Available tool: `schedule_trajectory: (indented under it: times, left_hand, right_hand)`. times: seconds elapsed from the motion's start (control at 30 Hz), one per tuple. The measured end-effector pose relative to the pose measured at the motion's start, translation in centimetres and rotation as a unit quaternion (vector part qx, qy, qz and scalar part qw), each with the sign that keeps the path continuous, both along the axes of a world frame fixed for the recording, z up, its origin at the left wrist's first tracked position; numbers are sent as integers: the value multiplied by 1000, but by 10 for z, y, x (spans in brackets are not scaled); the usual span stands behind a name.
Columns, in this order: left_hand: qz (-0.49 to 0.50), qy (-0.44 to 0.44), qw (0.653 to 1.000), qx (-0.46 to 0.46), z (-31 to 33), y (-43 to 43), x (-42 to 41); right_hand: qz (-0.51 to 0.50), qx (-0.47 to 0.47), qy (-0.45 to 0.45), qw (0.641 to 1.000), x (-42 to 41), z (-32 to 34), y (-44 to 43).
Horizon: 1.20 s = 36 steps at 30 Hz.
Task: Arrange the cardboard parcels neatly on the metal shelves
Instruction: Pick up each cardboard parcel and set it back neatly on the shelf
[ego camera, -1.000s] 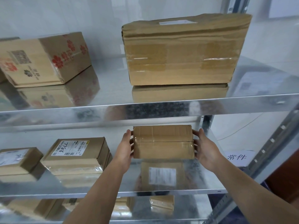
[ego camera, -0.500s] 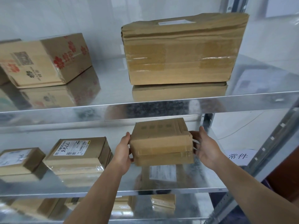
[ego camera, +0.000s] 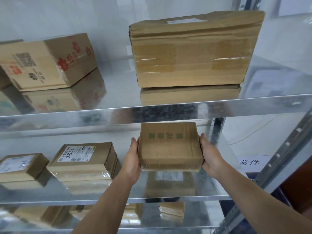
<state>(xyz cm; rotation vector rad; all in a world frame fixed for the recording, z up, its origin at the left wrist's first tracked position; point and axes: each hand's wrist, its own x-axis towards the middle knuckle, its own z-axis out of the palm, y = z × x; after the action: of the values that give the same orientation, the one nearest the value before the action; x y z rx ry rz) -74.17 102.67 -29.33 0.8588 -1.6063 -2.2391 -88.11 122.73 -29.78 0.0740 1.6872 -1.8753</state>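
A small brown cardboard parcel (ego camera: 169,147) with green printed characters on its top is held just above the middle metal shelf (ego camera: 185,197). My left hand (ego camera: 133,157) grips its left side and my right hand (ego camera: 211,156) grips its right side, fingers curled under the edges. The parcel is tilted, its top face turned toward me. Its reflection shows in the shelf below it.
On the middle shelf to the left lie a labelled parcel (ego camera: 84,159) and a smaller one (ego camera: 20,166). The upper shelf (ego camera: 118,112) carries a large taped box (ego camera: 194,53) and a red-flowered box (ego camera: 47,61). More parcels (ego camera: 171,211) sit on the lowest shelf.
Both hands have tipped the small parcel so its top face with green print now faces me, and it has come slightly nearer and lower. The other parcels stayed put.
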Motion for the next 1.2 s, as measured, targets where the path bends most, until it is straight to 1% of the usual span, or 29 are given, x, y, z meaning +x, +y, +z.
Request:
schedule_trajectory:
  times: [0.03, 0.17, 0.3, 0.4, 0.57, 0.8, 0.87, 0.97, 1.1, 1.2]
  left_hand:
    - [2, -2, 1000, 3, -1, 1, 1]
    - [-3, -21, 1000, 13, -10, 1, 4]
    - [-5, -24, 999, 22, -12, -2, 6]
    - [-3, -19, 1000, 14, -12, -5, 4]
    - [21, -23, 999, -7, -13, -10, 8]
    - [9, -15, 999, -40, 12, -15, 10]
    - [30, 1, 999, -14, 17, -16, 9]
    - [51, 3, 998, 31, 20, -16, 8]
    - [49, 6, 996, 70, 18, -12, 10]
    - [46, 23, 995, 88, 17, -8, 12]
  right_hand:
    - [8, 14, 0, 1000, 4, 0, 1]
    - [36, 44, -13, 998, -13, -42, 4]
    - [22, 82, -14, 996, -1, -24, 0]
    - [32, 70, -4, 997, -11, -31, 3]
    - [57, 73, 19, 995, 2, -9, -2]
    - [48, 65, -15, 997, -2, -24, 4]
    - [56, 65, -13, 996, -1, -26, 6]
    - [64, 73, -5, 995, -3, -37, 6]
    - [69, 92, 14, 993, -3, -41, 7]
    - [48, 107, 28, 993, 0, -37, 8]
